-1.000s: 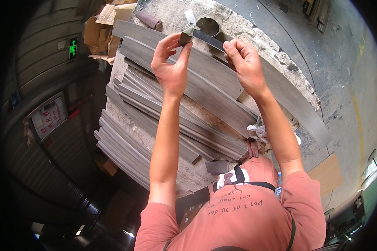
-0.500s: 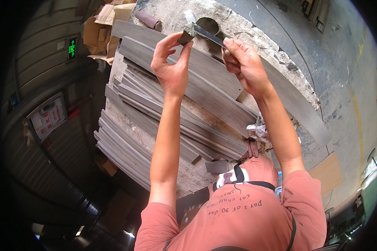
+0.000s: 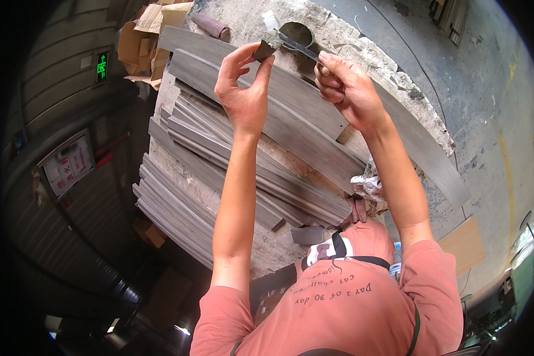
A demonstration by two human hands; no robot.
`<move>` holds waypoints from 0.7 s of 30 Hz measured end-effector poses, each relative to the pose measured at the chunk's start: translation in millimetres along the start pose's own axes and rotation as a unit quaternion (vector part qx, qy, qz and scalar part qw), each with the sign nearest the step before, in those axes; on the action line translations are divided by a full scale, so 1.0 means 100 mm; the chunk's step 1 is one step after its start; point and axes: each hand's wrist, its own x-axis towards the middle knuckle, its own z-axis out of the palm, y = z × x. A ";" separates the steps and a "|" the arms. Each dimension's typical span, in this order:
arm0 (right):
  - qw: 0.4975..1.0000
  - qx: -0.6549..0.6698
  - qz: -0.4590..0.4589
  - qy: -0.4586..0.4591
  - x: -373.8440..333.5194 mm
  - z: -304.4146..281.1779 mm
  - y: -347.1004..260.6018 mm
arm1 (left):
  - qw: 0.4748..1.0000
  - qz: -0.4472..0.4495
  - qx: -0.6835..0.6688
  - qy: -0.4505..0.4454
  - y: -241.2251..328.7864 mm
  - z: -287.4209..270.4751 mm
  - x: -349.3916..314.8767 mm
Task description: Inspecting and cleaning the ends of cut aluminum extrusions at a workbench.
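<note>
Near the top of the view, my left hand [image 3: 243, 98] pinches a small dark flat piece [image 3: 263, 52] between thumb and fingers. A lump of grey paste [image 3: 272, 39] sits on its upper edge. A thin dark strip like a spatula [image 3: 299, 47] is gripped at its near end by my right hand [image 3: 351, 89], fingers curled in. The strip's far tip meets the paste. Just behind it stands a round dark container [image 3: 296, 34], its opening partly covered by the strip. Both hands are above long grey planks [image 3: 279, 124] on the rough worktop.
Narrow grey strips [image 3: 190, 207] lie in rows at the left of the worktop [image 3: 397, 83]. A brown roll [image 3: 209, 26] rests at the far left, beside an open cardboard box [image 3: 137, 50]. Crumpled white material [image 3: 368, 186] lies near my right forearm. A cable crosses the floor beyond.
My right hand has shifted slightly right and down, and the strip has turned a little at the paste. My left hand is nearly still with the dark piece.
</note>
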 end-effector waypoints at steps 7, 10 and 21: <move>1.000 -0.012 0.002 -0.011 0.02 -0.02 0.03 | 1.000 0.017 0.024 -0.005 0.00 0.00 0.01; 1.000 -0.022 -0.011 -0.001 0.03 -0.01 0.00 | 0.999 0.019 0.030 -0.003 0.00 -0.03 0.01; 0.997 -0.068 -0.043 0.011 0.00 -0.05 -0.08 | 1.000 0.013 0.016 0.006 -0.03 -0.05 0.00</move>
